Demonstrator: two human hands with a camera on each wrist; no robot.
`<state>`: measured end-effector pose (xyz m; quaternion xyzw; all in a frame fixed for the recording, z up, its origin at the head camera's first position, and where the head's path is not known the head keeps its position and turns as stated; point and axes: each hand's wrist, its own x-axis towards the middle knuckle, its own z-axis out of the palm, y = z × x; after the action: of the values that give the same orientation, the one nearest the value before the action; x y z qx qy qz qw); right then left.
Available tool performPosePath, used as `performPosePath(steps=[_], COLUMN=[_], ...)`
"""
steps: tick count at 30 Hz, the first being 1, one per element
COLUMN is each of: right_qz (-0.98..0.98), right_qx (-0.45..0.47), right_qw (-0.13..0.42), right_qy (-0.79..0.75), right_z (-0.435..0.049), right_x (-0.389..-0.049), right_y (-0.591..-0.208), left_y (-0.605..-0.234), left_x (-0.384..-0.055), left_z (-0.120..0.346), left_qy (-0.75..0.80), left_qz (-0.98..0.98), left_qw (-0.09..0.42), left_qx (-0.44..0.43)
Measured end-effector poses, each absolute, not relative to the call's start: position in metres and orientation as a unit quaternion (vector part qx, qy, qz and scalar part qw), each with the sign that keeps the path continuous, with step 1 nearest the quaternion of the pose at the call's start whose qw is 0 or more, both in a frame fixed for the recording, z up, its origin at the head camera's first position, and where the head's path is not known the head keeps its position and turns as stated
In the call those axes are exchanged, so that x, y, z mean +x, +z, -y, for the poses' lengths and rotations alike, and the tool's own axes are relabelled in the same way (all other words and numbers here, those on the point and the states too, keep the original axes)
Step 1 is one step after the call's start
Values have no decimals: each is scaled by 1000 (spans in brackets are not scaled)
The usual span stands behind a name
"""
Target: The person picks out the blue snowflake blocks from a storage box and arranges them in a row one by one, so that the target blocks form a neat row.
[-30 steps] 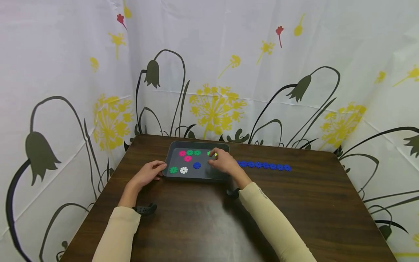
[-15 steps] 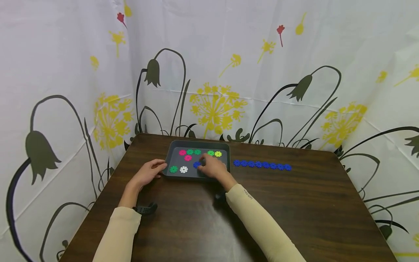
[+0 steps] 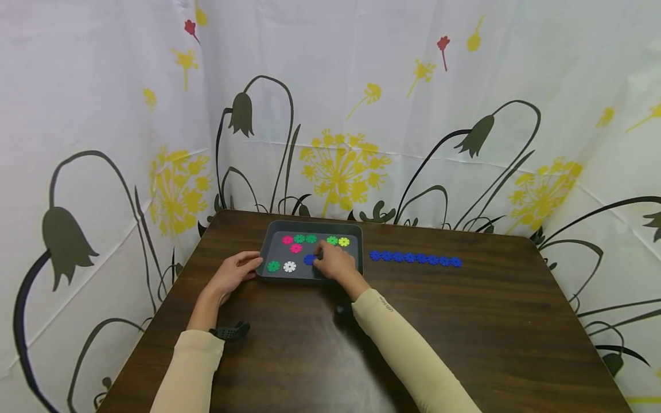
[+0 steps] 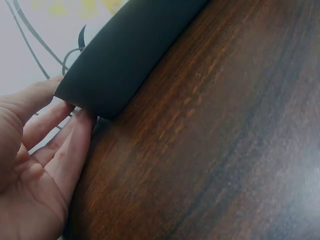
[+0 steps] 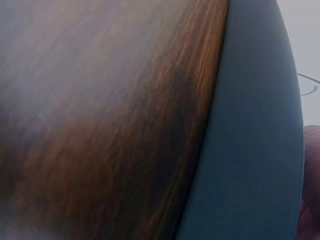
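Observation:
A grey tray (image 3: 268, 278) lies on the table, with several flower-shaped interlocking discs inside. My left hand (image 3: 233, 275) holds the tray's near left corner; in the left wrist view the thumb is at the rim and the fingers are against the outer wall. Over the tray, my right hand (image 3: 335, 263) reaches down with curled fingers and pinches a blue disc (image 3: 309, 260) at its right side, partly hiding it. In the right wrist view only a bit of that hand (image 5: 311, 180) shows beyond the tray wall (image 5: 250, 130); its fingertips are hidden.
A row of blue discs (image 3: 415, 258) lies on the table right of the tray. Inside the tray are pink discs (image 3: 296, 248), green discs (image 3: 273, 266), a white disc (image 3: 290, 267) and a yellow disc (image 3: 343, 242). A patterned curtain (image 3: 361, 172) hangs behind the table.
My right hand has moved left and nearer me, from the green and yellow discs at the tray's right to the blue disc. The left hand has stayed at the tray's corner.

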<state>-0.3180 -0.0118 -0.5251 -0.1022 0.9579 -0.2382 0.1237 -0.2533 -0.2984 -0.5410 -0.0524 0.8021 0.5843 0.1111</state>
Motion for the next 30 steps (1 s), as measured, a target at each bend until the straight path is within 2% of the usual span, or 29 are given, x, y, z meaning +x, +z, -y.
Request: performPosePath(steps=[20, 30], right_qz=[-948, -930], right_qx=[-88, -106], right_qw=[130, 122], right_qy=[-276, -329], right_z=[20, 9], right_x=[-318, -314], right_y=[-524, -517], left_y=[-546, -546], left_x=[-254, -253], left_z=[303, 301], left_qy=[616, 613], left_qz=[-778, -781], left_qw=[112, 109], left_qx=[-41, -41])
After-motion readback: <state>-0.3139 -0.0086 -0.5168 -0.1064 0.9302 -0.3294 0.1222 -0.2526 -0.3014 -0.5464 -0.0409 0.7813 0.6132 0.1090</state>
